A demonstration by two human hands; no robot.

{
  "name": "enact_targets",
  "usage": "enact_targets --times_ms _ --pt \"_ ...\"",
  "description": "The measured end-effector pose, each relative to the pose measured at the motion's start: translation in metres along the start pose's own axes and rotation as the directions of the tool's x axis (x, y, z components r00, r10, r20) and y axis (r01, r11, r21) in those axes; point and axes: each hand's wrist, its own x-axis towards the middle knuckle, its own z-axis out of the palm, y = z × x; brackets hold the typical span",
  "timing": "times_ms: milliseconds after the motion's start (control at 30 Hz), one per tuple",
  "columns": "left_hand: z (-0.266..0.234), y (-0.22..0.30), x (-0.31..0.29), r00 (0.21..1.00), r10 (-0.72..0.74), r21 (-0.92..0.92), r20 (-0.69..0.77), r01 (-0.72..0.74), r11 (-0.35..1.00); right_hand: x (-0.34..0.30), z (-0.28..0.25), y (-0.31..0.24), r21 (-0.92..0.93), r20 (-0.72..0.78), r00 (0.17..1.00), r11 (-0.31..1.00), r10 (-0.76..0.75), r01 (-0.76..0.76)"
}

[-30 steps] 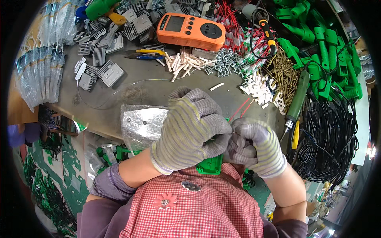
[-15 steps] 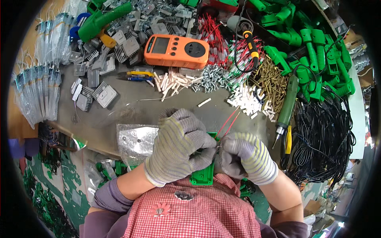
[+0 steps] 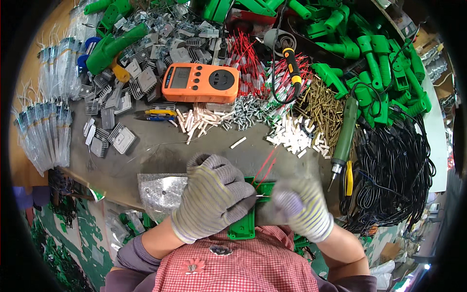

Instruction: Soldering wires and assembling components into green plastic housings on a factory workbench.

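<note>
My left hand [image 3: 211, 197], in a striped grey knit glove, pinches thin wires over a green plastic housing [image 3: 242, 229]. Two red wires [image 3: 265, 168] stick up beyond those fingertips, and a short pale wire end [image 3: 262, 196] points right. The housing lies open against the checked apron, its middle partly covered by the left glove. Just right of the wire end is my right hand [image 3: 306, 209], gloved alike; motion smears its fingers, so I cannot tell whether they hold anything. A clear bubble pouch [image 3: 160, 192] lies left of the left hand.
An orange meter [image 3: 200, 82] stands beyond the hands, among metal heat sinks [image 3: 121, 138], white tubes [image 3: 289, 136] and brass screws [image 3: 318, 104]. At right lie a green electric screwdriver [image 3: 346, 129], black cables [image 3: 394, 175] and green housings [image 3: 374, 58]. Bagged parts [image 3: 44, 136] sit at left.
The bench view has shifted slightly. My right hand has moved away from the left fingertips to the right and is blurred. The left hand keeps its pinch; a pale wire end now shows.
</note>
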Motion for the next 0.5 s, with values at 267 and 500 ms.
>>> enact_targets --times_ms 267,500 --pt "-0.003 0.001 -0.001 0.998 -0.062 -0.036 -0.011 0.062 0.997 0.075 -0.066 0.010 -0.954 0.224 0.830 0.061 -0.511 0.294" --pt "-0.002 0.001 0.000 0.995 -0.077 -0.077 -0.063 0.072 0.994 0.093 -0.074 0.006 -0.947 0.221 0.893 0.134 -0.391 0.293"
